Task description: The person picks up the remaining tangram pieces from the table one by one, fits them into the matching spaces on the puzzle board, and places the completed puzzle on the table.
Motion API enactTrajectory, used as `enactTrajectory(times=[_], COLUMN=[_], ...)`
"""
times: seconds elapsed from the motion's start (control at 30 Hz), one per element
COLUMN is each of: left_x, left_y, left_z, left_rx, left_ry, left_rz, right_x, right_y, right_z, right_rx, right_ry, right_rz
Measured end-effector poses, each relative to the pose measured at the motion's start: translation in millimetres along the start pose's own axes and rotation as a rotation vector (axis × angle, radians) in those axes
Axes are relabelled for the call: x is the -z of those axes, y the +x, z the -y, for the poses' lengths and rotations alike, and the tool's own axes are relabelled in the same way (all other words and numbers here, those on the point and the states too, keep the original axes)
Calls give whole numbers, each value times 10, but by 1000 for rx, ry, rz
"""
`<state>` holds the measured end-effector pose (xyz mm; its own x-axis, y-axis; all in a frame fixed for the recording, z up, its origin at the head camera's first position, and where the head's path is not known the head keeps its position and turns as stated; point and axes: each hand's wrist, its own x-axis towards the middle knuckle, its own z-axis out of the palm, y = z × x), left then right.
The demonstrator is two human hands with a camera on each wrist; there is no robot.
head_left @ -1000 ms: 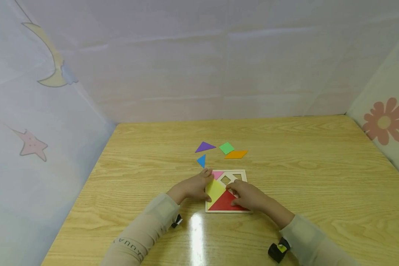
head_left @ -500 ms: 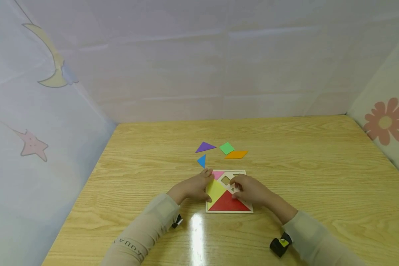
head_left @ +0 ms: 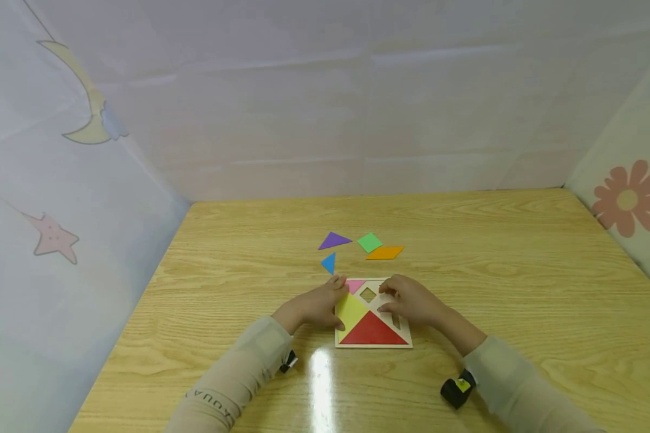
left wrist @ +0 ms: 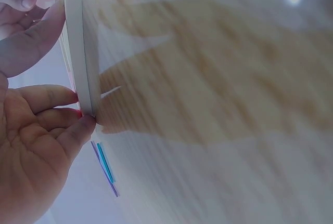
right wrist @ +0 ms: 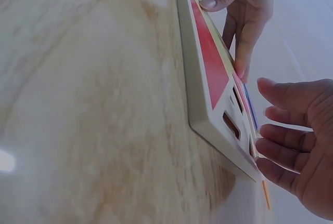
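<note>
A square wooden tangram board (head_left: 403,332) lies on the table with a yellow triangle (head_left: 349,311), a red triangle (head_left: 372,331) and a pink triangle (head_left: 354,285) in its recesses. Along the board's left side, my left hand (head_left: 316,305) rests with thumb and fingers spread, the fingertips touching the frame in the left wrist view. My right hand (head_left: 417,302) hovers close over the board's right part, fingers relaxed and apart with nothing between them, as the right wrist view shows. It hides the upper right corner; a square recess and a side recess show bare.
Beyond the board lie a purple triangle (head_left: 334,241), a blue triangle (head_left: 329,263), a green square (head_left: 369,242) and an orange parallelogram (head_left: 386,252). The orange piece adjoins the green one. A printed backdrop (head_left: 303,120) encloses the table's back and sides.
My right hand has moved away from the red triangle, up and to the right, uncovering more of that piece and the side recess. My left hand stays in place.
</note>
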<state>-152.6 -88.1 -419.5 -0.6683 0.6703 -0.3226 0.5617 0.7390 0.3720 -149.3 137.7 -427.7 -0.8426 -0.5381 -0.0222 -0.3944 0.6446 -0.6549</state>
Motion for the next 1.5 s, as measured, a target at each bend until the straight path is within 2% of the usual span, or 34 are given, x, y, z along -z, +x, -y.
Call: enactTrajectory(times=[0.33, 0.63, 1.0, 1.5], left_x=[-9, -10, 2, -6], left_y=[-8, -4, -11, -1], left_z=[4, 18, 11, 6], left_rx=[12, 4, 4, 5], left_ry=[-15, 3, -2, -13], left_rz=[3, -7, -10, -6], right_x=[67, 127, 162, 183], right_y=[44, 92, 145, 235], right_z=[-88, -130, -193, -272], right_rx=[-7, -40, -18, -62], right_ry=[-17, 13, 14, 8], right_rz=[-38, -48, -80, -61])
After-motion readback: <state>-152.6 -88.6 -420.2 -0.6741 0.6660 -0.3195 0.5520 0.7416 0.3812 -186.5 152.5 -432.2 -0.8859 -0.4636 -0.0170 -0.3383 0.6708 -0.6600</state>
